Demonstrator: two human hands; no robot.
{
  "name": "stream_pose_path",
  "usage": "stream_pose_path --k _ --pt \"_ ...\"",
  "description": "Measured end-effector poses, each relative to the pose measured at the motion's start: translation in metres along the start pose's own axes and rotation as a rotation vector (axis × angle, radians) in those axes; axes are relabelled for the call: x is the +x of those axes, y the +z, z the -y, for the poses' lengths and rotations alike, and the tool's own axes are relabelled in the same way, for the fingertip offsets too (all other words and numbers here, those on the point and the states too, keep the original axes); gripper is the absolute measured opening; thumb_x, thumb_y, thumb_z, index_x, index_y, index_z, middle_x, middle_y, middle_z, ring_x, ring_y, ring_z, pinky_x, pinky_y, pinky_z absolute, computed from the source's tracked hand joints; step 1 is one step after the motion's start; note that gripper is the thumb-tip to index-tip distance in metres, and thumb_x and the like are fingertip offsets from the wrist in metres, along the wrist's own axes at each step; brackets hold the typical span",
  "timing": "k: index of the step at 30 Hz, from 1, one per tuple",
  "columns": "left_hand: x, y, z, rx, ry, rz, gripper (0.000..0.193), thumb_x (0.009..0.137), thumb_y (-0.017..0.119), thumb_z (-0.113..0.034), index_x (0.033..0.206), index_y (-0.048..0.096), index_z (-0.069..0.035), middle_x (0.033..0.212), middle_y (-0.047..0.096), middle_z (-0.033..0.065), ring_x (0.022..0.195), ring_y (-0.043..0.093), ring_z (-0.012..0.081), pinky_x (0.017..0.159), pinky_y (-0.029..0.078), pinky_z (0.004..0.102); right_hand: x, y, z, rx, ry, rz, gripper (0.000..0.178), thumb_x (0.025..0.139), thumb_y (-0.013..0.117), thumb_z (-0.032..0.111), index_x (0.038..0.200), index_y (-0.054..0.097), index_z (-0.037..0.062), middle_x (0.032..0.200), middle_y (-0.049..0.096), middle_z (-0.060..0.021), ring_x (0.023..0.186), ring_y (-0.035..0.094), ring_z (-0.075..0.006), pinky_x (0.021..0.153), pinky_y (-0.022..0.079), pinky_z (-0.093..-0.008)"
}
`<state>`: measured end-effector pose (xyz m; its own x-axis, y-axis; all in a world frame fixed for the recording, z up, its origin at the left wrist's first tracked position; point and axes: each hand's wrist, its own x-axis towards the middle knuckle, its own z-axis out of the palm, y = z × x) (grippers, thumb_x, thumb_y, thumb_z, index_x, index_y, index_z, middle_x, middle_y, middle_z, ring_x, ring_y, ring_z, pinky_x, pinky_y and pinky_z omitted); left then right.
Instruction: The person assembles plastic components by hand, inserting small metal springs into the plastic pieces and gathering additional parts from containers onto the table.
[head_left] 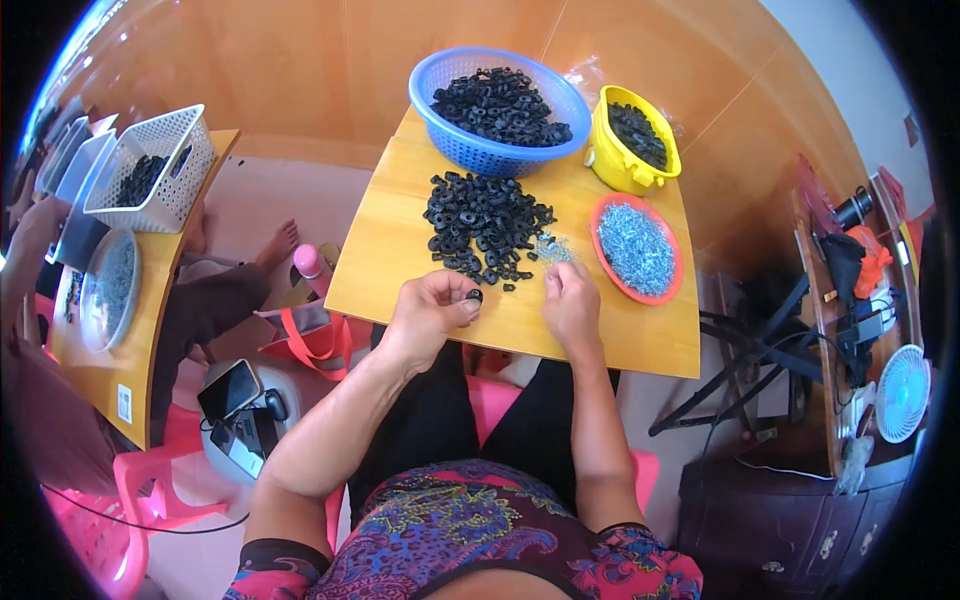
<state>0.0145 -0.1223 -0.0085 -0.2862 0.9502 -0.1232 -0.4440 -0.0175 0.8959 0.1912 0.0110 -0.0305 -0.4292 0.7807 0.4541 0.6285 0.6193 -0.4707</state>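
Observation:
Near the table's front edge, my left hand pinches a small black plastic part between thumb and fingertips. My right hand is closed at the fingertips, just in front of a little scatter of silvery screw-like pieces; whatever it may hold is too small to make out. Beyond both hands lies a loose heap of black plastic parts. To the right of my right hand sits a red-orange plate full of the same small silvery pieces.
A blue perforated basket and a yellow tub, both with black parts, stand at the table's far side. At left, another person sits at a second table with a white basket. A pink bottle stands left of my table.

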Motion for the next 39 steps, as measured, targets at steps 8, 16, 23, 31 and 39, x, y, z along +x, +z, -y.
stream_pose_path --k 8,16,23,31,39 --pt "0.006 -0.012 -0.001 -0.104 -0.052 -0.107 0.009 0.083 0.062 0.002 0.092 0.060 0.001 0.079 0.063 0.0055 0.067 0.059 0.0133 0.063 0.048 0.0247 0.002 -0.006 0.012 0.063 -0.058 0.006 0.009 0.078 0.060 0.002 0.086 0.062 0.0016 0.085 0.060 -0.0158 0.081 0.059 -0.0345 0.070 0.048 -0.0417" --pt "0.006 -0.011 -0.002 -0.087 -0.044 -0.088 0.011 0.083 0.064 0.001 0.093 0.060 0.001 0.079 0.062 0.0048 0.066 0.058 0.0121 0.063 0.048 0.0242 0.002 -0.001 0.045 0.067 -0.306 0.160 0.010 0.075 0.064 0.005 0.085 0.063 0.0037 0.080 0.055 -0.0122 0.077 0.058 -0.0302 0.068 0.049 -0.0398" --pt "0.002 -0.002 -0.004 -0.085 -0.052 -0.049 0.011 0.081 0.064 0.005 0.090 0.061 -0.001 0.077 0.061 0.0022 0.065 0.055 0.0078 0.061 0.046 0.0213 -0.007 0.009 0.041 -0.125 -0.299 0.145 0.014 0.076 0.061 0.005 0.091 0.061 0.0036 0.078 0.054 -0.0129 0.077 0.059 -0.0308 0.065 0.049 -0.0421" --pt "-0.003 0.000 -0.003 -0.127 -0.105 0.139 0.010 0.085 0.061 0.002 0.095 0.060 0.000 0.085 0.065 0.0084 0.072 0.062 0.0137 0.067 0.052 0.0255 -0.005 -0.021 0.043 0.748 0.180 0.270 0.009 0.088 0.059 0.004 0.095 0.059 -0.0008 0.074 0.058 -0.0008 0.064 0.053 -0.0071 0.060 0.046 -0.0223" --pt "-0.005 0.000 0.002 -0.117 -0.060 0.197 0.016 0.086 0.060 0.002 0.102 0.062 0.003 0.088 0.065 0.0085 0.074 0.062 0.0136 0.069 0.053 0.0259 -0.006 -0.046 0.076 1.128 0.270 0.478 0.011 0.087 0.059 -0.001 0.098 0.061 -0.0027 0.078 0.062 -0.0042 0.068 0.058 -0.0081 0.061 0.048 -0.0209"
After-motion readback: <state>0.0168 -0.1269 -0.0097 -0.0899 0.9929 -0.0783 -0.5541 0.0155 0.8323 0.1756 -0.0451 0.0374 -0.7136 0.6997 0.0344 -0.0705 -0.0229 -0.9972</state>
